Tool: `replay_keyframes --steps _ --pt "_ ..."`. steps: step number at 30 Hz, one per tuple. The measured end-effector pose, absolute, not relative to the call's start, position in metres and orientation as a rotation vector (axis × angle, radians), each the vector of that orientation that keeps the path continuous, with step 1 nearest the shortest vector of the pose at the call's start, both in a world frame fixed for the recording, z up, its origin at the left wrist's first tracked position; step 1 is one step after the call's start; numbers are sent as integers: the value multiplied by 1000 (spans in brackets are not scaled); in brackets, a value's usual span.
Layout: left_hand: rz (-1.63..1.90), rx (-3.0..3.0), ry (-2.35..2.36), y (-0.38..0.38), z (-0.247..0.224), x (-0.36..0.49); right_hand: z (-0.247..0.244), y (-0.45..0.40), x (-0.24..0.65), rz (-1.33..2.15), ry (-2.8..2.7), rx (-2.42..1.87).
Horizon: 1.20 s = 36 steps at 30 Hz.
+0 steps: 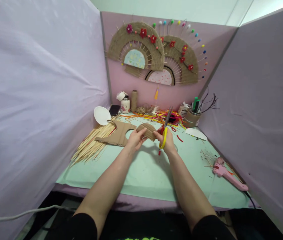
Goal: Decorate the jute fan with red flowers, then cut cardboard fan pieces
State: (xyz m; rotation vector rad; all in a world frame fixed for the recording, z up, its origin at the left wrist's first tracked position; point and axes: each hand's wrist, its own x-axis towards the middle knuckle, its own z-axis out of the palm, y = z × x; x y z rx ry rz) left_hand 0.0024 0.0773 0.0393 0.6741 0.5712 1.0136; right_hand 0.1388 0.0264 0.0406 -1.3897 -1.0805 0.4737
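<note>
Head view: gripping a cardboard half-disc with left fingers and right fingers, also holding yellow-handled scissors in the latter.

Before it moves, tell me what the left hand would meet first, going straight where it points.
Past the held cardboard piece, the left hand would probably meet the colorful strips at the back first, though depth is unclear.

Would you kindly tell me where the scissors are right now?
In the head view, the scissors are in the right hand, just right of the small cardboard piece, blades pointing away.
</note>
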Motion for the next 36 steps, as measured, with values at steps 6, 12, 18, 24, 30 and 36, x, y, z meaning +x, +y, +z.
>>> replay_keyframes --steps 6,12,18,24,30,36 --pt "996 656 550 76 41 0 40 21 138 533 -1003 -1299" --pt "857 721 568 74 39 0 37 23 140 570 -951 -1294" --pt "1025 687 581 74 40 3 40 18 135 748 -968 -1257" --pt "1001 663 598 79 43 -2 42 18 135 697 -1001 -1267" --pt "976 966 785 87 44 -13 41 19 157 670 -997 -1296" --pt "579 1374 762 79 40 -15 41 22 161 580 -921 -1243"
